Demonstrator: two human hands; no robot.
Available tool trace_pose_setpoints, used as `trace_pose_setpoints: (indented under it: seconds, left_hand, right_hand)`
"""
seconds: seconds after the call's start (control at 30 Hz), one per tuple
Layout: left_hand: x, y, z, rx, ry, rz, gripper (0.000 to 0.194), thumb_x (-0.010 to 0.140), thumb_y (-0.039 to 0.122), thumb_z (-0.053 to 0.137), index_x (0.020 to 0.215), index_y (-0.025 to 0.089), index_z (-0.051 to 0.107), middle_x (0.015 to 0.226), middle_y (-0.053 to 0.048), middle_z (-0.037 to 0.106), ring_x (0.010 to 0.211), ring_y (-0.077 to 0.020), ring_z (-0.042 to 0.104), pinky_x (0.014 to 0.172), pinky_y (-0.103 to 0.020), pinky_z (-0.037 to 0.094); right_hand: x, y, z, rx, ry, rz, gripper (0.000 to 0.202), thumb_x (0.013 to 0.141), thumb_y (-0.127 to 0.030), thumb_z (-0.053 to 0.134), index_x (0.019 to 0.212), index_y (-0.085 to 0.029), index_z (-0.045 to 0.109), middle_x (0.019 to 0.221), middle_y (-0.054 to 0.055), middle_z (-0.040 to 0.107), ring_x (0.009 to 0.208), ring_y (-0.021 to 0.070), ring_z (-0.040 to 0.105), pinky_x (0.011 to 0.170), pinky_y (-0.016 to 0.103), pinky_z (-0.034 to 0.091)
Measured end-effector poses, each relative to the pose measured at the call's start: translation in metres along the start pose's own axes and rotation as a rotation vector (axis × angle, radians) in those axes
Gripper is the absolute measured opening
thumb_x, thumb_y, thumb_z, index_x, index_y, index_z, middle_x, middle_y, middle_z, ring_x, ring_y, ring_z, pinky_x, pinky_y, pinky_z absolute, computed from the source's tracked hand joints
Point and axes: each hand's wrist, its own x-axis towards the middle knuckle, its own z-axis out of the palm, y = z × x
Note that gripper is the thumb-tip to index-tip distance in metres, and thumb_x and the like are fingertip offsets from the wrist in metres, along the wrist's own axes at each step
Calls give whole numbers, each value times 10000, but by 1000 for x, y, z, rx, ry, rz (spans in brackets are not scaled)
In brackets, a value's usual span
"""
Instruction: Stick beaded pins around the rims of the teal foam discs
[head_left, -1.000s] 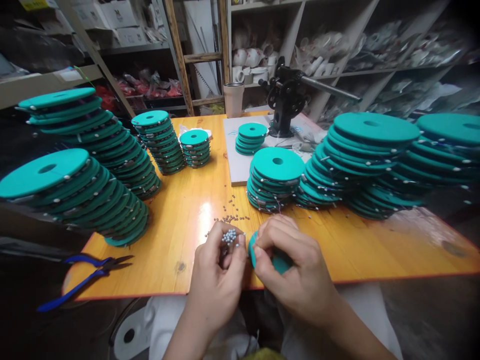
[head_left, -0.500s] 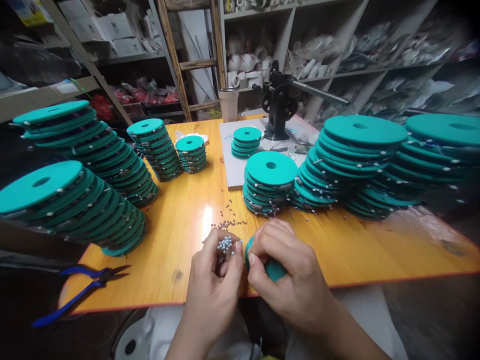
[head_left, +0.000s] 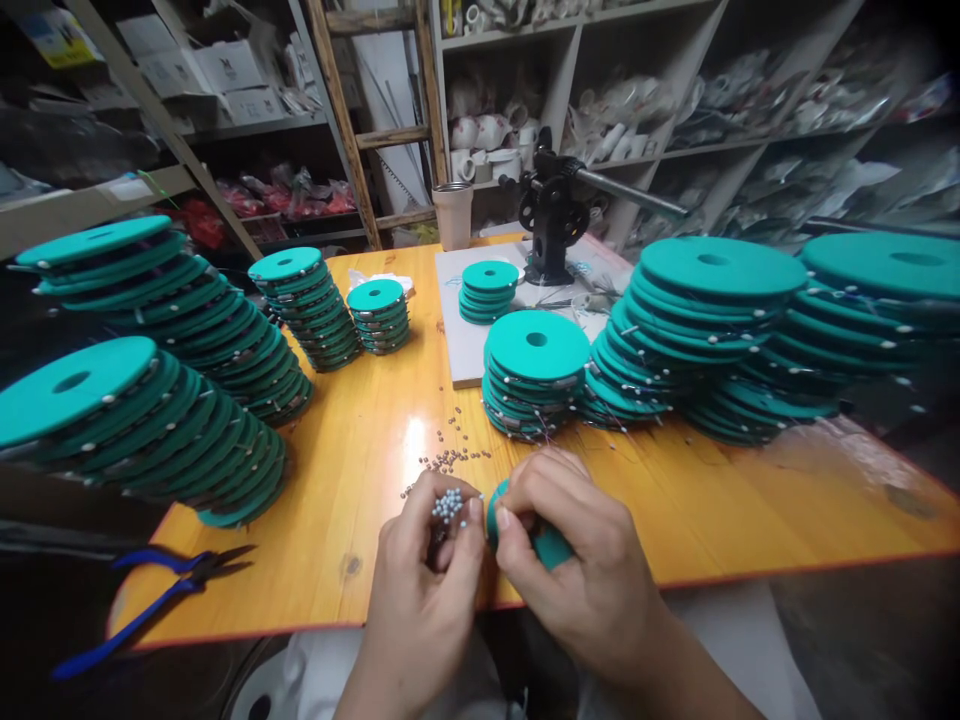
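Observation:
My left hand (head_left: 431, 570) is closed round a bunch of pins with pale blue round heads (head_left: 448, 505), which show between thumb and forefinger. Just right of it, my right hand (head_left: 577, 550) has its fingers pinched over a green foam spool (head_left: 553, 545), gripping it at its upper left part; the fingers cover most of the spool. Whether the right fingertips also hold a pin or thread is hidden. Small brown beads (head_left: 450, 460) lie scattered on the table beyond my left hand.
Stacks of green spools stand at left (head_left: 225, 450) and right (head_left: 536, 350) on the wooden table (head_left: 360, 480). Blue-handled pliers (head_left: 180, 575) lie at the front left edge. A black hand press (head_left: 551, 220) and a cup (head_left: 453, 215) stand at the back.
The view has shifted slightly, so the table and stacks sit a little lower in it. Both hands keep nearly the same pose and hold.

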Motion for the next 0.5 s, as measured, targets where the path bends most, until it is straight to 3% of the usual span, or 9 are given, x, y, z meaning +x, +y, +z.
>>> trace_pose_setpoints:
  seconds: [0.2,0.5]
  left_hand:
    - [-1,0,0,13,2,22,271,960,426,520,837,194,585,702,0,559,596,-89,488,495,-182,324]
    - [-5,2,4,-14,69,72,227,932,367,578,834,192,685,604,13,549,476,-55,390,452,-171,301]
  right_hand:
    - [-2,1,-2,34,-16,9,176,922,-87,483,759,-153,479,741,5,486,751,131,428,718,313,317]
    - [-4,3,-4,97,-31,-6,172,964,-61,456,838,-163,513,785,4,544,791,129,480,777,325,364]
